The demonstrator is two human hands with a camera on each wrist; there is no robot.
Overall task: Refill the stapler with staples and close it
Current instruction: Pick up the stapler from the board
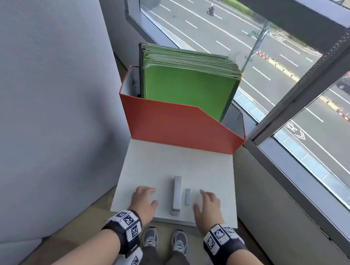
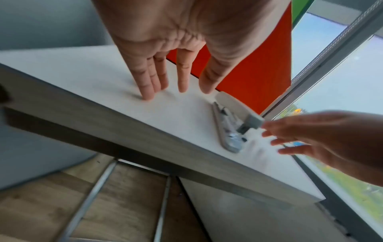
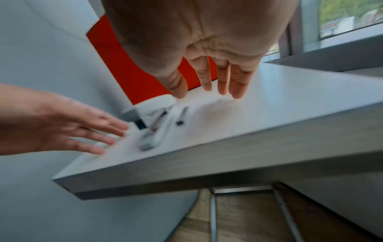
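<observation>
Stapler (image 1: 176, 195) lies on the small white table (image 1: 155, 162), near its near edge, long axis running near to far, between the two hands. From the head view it reads as a slim pale grey bar. The wrist views show more: its top arm (image 2: 238, 104) is swung up and open, hinged at the near end, and the metal magazine channel (image 2: 226, 129) lies exposed on the base (blurred in the right wrist view, so no detail inside the channel can be told). Just right of the stapler, apart from it, lies a short grey strip of staples (image 1: 188, 196), parallel to it; in the right wrist view it shows as a thin dark bar (image 3: 182, 115).

Left hand (image 1: 143, 200) is on the left of the stapler, palm down, fingers straight and close together, thumb spread toward the stapler; fingertips (image 2: 148, 95) touch the tabletop. It holds nothing. Right hand (image 1: 208, 208) is on the right of the staples, palm down, fingers (image 3: 223, 81) straight and slightly spread, thumb out to the left, holding nothing; whether its tips touch the table cannot be told.

Behind, at the far end of the table, stands an orange file box (image 1: 181, 126) with green folders (image 1: 185, 87) upright in it. A window (image 1: 306, 82) runs along the right, a grey panel (image 1: 34, 72) on the left.
</observation>
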